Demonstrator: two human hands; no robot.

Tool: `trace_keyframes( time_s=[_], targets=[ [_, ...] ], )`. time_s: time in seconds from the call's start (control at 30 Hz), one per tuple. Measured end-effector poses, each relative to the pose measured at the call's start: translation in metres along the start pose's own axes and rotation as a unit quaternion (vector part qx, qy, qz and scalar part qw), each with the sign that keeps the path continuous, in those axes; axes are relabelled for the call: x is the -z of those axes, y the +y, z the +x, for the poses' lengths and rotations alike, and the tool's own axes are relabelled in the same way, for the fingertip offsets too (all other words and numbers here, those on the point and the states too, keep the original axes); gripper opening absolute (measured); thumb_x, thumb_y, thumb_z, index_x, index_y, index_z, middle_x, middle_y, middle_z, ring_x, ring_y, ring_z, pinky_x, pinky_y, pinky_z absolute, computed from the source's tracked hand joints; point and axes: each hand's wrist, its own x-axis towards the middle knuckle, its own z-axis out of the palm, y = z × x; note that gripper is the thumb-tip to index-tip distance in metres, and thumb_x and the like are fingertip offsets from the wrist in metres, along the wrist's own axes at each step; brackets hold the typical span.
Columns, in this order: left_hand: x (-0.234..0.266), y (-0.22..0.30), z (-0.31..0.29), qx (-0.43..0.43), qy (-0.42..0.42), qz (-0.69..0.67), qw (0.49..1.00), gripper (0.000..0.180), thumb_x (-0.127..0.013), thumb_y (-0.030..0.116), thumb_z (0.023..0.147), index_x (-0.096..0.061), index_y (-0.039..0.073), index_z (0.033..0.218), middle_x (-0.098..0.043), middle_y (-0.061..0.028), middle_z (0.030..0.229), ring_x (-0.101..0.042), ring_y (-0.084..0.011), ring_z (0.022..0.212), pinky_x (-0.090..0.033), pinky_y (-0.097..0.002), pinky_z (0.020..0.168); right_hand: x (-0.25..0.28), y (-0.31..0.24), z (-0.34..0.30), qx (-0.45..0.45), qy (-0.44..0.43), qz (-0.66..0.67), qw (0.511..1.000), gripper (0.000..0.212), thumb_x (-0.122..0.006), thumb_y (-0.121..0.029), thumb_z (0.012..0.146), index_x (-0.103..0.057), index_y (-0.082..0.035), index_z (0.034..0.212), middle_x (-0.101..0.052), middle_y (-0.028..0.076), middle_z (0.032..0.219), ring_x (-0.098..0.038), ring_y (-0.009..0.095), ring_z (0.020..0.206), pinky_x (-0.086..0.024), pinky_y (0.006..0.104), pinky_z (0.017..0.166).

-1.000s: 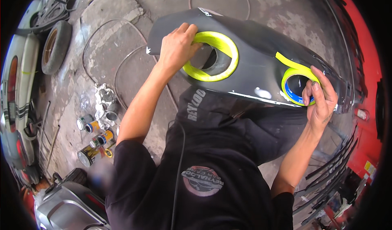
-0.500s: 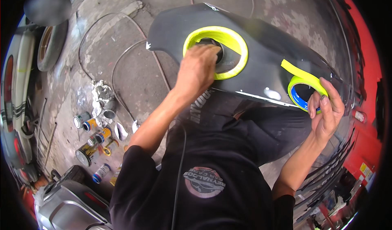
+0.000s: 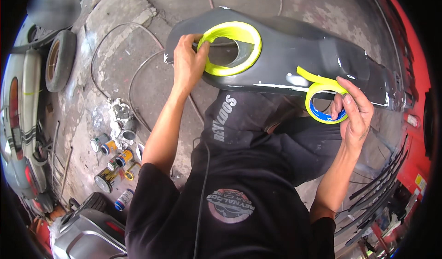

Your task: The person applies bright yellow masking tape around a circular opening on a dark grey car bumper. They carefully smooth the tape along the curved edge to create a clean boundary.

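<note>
A dark grey body panel lies across my lap. Bright yellow masking tape lines the rim of its round opening. At the left side of that rim is my left hand, with the thumb on the inner taped edge and the fingers curled on the outer side. Over the panel's near right edge, my right hand pinches a roll of yellow masking tape with a blue inner core. A short loose tail of tape sticks out from the roll, away from the opening.
Paint cans and crumpled foil lie on the concrete floor at the left. A hose loops over the floor beyond. Car bumpers stand far left; a grey part sits lower left, and a red vehicle is at the right.
My left hand has moved from inside the opening to its left rim. The panel has shifted slightly left and away from me. My right hand and the tape roll have moved left.
</note>
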Motion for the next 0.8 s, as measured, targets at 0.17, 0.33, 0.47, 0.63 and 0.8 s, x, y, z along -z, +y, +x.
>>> trace_keyframes(
  time_s=[0.17, 0.33, 0.47, 0.63, 0.8],
  targets=[
    [-0.005, 0.001, 0.021, 0.057, -0.002, 0.006, 0.998, 0.035, -0.083, 0.021, 0.092, -0.076, -0.006, 0.112, -0.077, -0.0227, 0.094, -0.075, -0.0334, 0.086, -0.057, -0.0439, 0.081, -0.010, -0.014, 0.000, 0.015, -0.034, -0.087, 0.996, 0.039, -0.070, -0.015, 0.104, -0.072, 0.009, 0.134, -0.069, 0.009, 0.083, -0.063, 0.015, 0.067, -0.050, 0.0278, 0.063],
    [-0.013, -0.005, 0.022, 0.015, 0.001, 0.003, 1.000, 0.031, -0.087, 0.018, 0.088, -0.075, -0.004, 0.106, -0.076, -0.0214, 0.098, -0.074, -0.0344, 0.089, -0.057, -0.0442, 0.082, 0.002, -0.043, 0.024, 0.079, -0.012, -0.175, 0.981, 0.040, -0.069, -0.018, 0.103, -0.074, 0.008, 0.134, -0.071, 0.009, 0.084, -0.065, 0.014, 0.071, -0.051, 0.0288, 0.070],
    [-0.011, -0.002, 0.028, 0.008, -0.029, 0.037, 0.999, 0.029, -0.086, 0.016, 0.086, -0.071, -0.003, 0.103, -0.074, -0.0208, 0.100, -0.073, -0.0384, 0.093, -0.056, -0.0463, 0.085, 0.035, -0.032, 0.071, 0.093, 0.041, 0.014, 0.995, 0.047, -0.063, -0.018, 0.109, -0.063, 0.015, 0.143, -0.063, 0.009, 0.087, -0.064, 0.018, 0.083, -0.051, 0.0314, 0.077],
    [-0.009, 0.002, 0.029, -0.010, -0.025, 0.117, 0.993, 0.030, -0.082, 0.011, 0.085, -0.065, -0.002, 0.105, -0.074, -0.0226, 0.104, -0.072, -0.0437, 0.100, -0.055, -0.0506, 0.088, 0.034, -0.014, 0.077, 0.113, 0.108, -0.007, 0.988, 0.047, -0.061, -0.017, 0.111, -0.061, 0.015, 0.145, -0.063, 0.009, 0.089, -0.064, 0.020, 0.086, -0.054, 0.0356, 0.084],
    [-0.011, 0.010, 0.035, -0.024, -0.042, 0.157, 0.986, 0.031, -0.079, 0.006, 0.080, -0.063, -0.001, 0.106, -0.073, -0.0236, 0.104, -0.072, -0.0455, 0.100, -0.054, -0.0525, 0.088, 0.034, -0.014, 0.070, 0.124, 0.106, 0.004, 0.987, 0.043, -0.060, -0.015, 0.111, -0.063, 0.015, 0.142, -0.067, 0.012, 0.091, -0.069, 0.023, 0.090, -0.058, 0.0375, 0.089]
  ],
)
